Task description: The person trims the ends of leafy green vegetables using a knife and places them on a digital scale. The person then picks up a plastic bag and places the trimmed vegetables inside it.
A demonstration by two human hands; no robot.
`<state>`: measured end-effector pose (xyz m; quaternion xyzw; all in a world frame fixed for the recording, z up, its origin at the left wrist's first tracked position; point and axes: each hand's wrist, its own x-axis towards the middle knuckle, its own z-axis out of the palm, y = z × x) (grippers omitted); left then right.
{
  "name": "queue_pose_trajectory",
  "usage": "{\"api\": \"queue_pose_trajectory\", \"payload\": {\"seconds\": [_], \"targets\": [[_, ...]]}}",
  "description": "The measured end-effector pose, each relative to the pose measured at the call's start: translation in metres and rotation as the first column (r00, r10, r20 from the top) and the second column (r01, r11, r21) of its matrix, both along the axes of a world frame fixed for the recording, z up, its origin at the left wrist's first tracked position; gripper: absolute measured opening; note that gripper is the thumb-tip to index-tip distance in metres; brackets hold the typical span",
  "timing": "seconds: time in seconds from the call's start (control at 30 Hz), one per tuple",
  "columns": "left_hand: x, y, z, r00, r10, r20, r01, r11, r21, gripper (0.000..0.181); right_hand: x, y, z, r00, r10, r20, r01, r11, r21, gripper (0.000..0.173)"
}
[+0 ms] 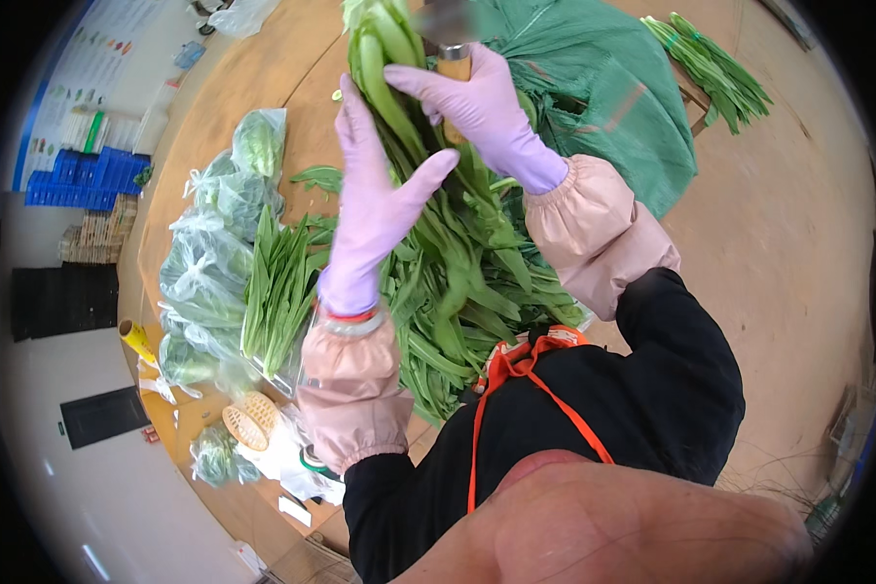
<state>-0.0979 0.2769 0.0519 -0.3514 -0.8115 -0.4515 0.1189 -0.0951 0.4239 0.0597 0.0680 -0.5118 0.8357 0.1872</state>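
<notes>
My left hand [376, 201], in a lilac glove, is around a bunch of long-leaved greens [385, 66], its fingers along one side and its thumb across the leaves. The pale stem ends point away from me, and the leaves hang towards my body. In my gloved right hand [482, 109] is a knife [455, 64] with a wooden handle and a blurred blade. The thumb or forefinger of that hand touches the stems. Beneath both hands lies a heap of loose leafy greens [438, 350].
Left on the wooden table [310, 95] are bagged greens [208, 270], a bundle of long leaves [277, 292], woven baskets [252, 420] and a yellow roll [137, 340]. A green woven sack [613, 109] lies at right. Tied greens [715, 69] sit beyond it. Blue crates [87, 179] stand far left.
</notes>
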Motion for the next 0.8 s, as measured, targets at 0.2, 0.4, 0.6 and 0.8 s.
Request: {"api": "queue_pose_trajectory", "payload": {"seconds": [0.2, 0.4, 0.6, 0.8], "targets": [[-0.019, -0.01, -0.012, 0.947, -0.168, 0.272, -0.043, 0.776, 0.629, 0.05, 0.013, 0.001, 0.013, 0.968, 0.25, 0.02, -0.249, 0.948, 0.199, 0.033], [-0.011, -0.035, -0.01, 0.865, -0.281, 0.417, -0.058, 0.767, 0.638, 0.037, -0.02, -0.007, 0.022, 0.947, 0.191, -0.258, -0.089, 0.929, 0.359, 0.033], [-0.016, -0.052, -0.02, 0.844, -0.271, 0.463, -0.059, 0.811, 0.582, 0.039, -0.02, 0.001, 0.037, 0.944, 0.215, -0.251, -0.026, 0.806, 0.592, 0.029], [-0.005, -0.05, -0.005, 0.783, -0.205, 0.587, -0.167, 0.84, 0.516, 0.04, -0.037, 0.017, 0.041, 0.936, 0.214, -0.28, 0.128, 0.535, 0.835, 0.024]]}}
